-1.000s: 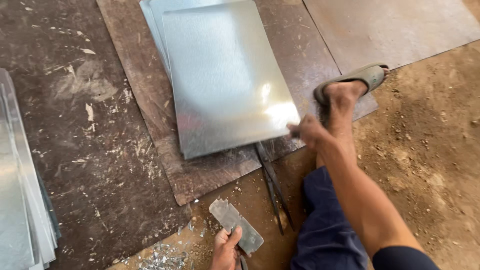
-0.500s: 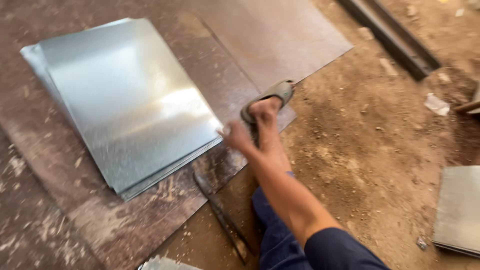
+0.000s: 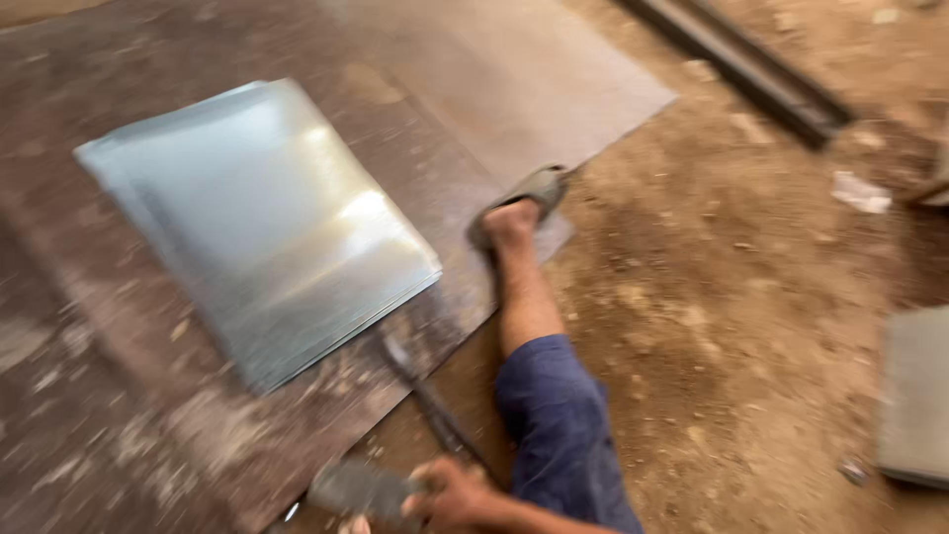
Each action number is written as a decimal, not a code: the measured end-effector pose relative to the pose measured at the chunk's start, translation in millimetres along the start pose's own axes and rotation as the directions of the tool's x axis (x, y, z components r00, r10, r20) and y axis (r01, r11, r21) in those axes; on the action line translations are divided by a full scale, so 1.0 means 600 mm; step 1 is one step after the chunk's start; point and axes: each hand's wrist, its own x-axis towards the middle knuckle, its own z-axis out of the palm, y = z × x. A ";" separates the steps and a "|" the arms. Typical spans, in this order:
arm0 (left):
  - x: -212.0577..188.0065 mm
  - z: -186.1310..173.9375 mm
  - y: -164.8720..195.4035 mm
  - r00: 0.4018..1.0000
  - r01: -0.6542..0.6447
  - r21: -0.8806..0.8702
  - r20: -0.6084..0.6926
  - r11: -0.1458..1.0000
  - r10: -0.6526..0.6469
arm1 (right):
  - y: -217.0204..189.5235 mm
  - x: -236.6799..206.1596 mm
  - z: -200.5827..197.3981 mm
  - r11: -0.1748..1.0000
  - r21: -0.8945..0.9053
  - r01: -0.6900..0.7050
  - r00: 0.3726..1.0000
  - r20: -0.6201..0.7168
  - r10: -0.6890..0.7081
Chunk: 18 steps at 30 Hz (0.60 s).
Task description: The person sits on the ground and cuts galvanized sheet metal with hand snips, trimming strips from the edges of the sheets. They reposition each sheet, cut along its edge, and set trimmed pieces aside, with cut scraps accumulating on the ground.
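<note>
A dirt floor (image 3: 751,326) carries a rusty plate (image 3: 297,396) bearing stacked shiny metal sheets (image 3: 267,222). At the bottom edge, one hand (image 3: 450,491) clasps a flat grey tool (image 3: 361,488); which hand it is cannot be told.

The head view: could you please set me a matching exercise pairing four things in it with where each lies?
Things:
1. stack of shiny metal sheets
2. grey sandal
3. flat metal tool
4. dark metal bars

Places:
A. top right, on the dirt
B. bottom edge, in a hand
C. on the foot, at the rusty plate's edge
D. left of centre, on the rusty plates

Pairs: 1-D, 2-C, 3-B, 4-A
</note>
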 end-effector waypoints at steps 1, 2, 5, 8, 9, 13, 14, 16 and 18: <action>-0.022 -0.018 0.021 0.997 -0.067 0.012 -0.026 0.998 0.067 | 0.017 0.000 -0.006 1.000 0.025 0.007 1.000 -0.028 -0.007; -0.035 -0.035 0.050 0.989 -0.139 0.032 -0.048 0.990 0.140 | 0.030 0.001 -0.016 0.994 0.112 0.001 0.999 -0.039 0.004; -0.087 -0.153 0.155 0.866 -0.400 0.204 -0.236 0.893 0.442 | 0.062 -0.005 -0.037 0.854 0.443 -0.271 0.958 0.214 0.193; -0.118 -0.297 0.295 0.372 -0.331 0.861 -0.256 0.386 0.892 | 0.083 -0.009 -0.026 0.888 0.357 -0.289 0.957 0.089 0.276; -0.129 -0.341 0.343 0.281 -0.185 0.936 -0.243 0.301 0.929 | 0.088 0.004 -0.022 0.928 0.237 -0.288 0.958 0.064 0.280; -0.182 -0.456 0.463 0.254 0.335 0.920 -0.297 0.204 0.921 | 0.105 0.046 0.023 0.909 0.332 -0.253 0.967 0.065 0.246; -0.192 -0.478 0.477 0.261 0.395 0.909 -0.250 0.133 0.932 | 0.108 0.053 0.032 0.915 0.312 -0.256 0.966 0.048 0.254; -0.195 -0.501 0.492 0.347 0.485 0.856 -0.376 0.178 0.859 | 0.109 0.076 0.046 0.923 0.267 -0.276 0.961 0.070 0.267; -0.186 -0.516 0.498 0.464 0.544 0.822 -0.459 0.166 0.758 | 0.103 0.089 0.057 0.930 0.240 -0.278 0.960 0.080 0.267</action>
